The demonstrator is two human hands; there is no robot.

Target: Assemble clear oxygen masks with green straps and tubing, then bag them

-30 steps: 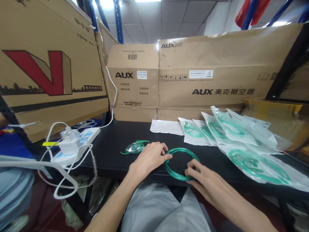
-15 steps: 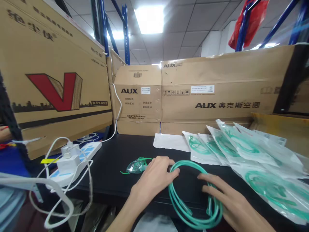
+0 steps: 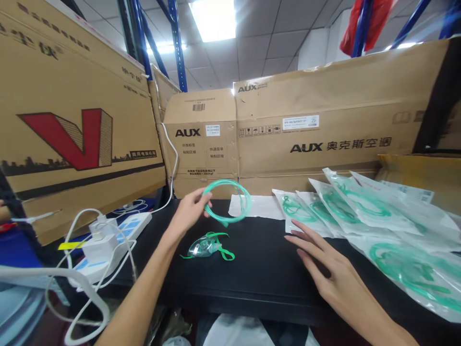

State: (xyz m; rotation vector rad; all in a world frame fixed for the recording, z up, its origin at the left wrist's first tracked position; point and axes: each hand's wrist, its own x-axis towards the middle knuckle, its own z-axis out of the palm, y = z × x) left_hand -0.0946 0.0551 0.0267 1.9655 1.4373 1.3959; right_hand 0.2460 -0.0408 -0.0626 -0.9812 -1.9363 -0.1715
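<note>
My left hand [image 3: 193,210] pinches the left side of a coil of green tubing [image 3: 246,204], raised above the black table. Below that coil, a clear mask with a green strap [image 3: 203,246] lies on the tabletop. My right hand [image 3: 320,264] is empty, its fingers spread over the table to the right. Beyond its fingertips lie several clear-and-white pouches [image 3: 355,204] with green tubing inside. Behind the raised coil, a flat white pouch [image 3: 264,206] rests near the back of the table.
A white power strip [image 3: 135,223] with plugs and looping white cables stands at the left edge. Large cardboard boxes [image 3: 266,158] wall off the back, and another box [image 3: 133,129] rises on the left. The table's front edge [image 3: 259,300] runs below my hands.
My left hand has carried the tubing coil up, away and to the left. My right hand has come off the coil, and its fingers are spread. The mask's strap is now uncovered.
</note>
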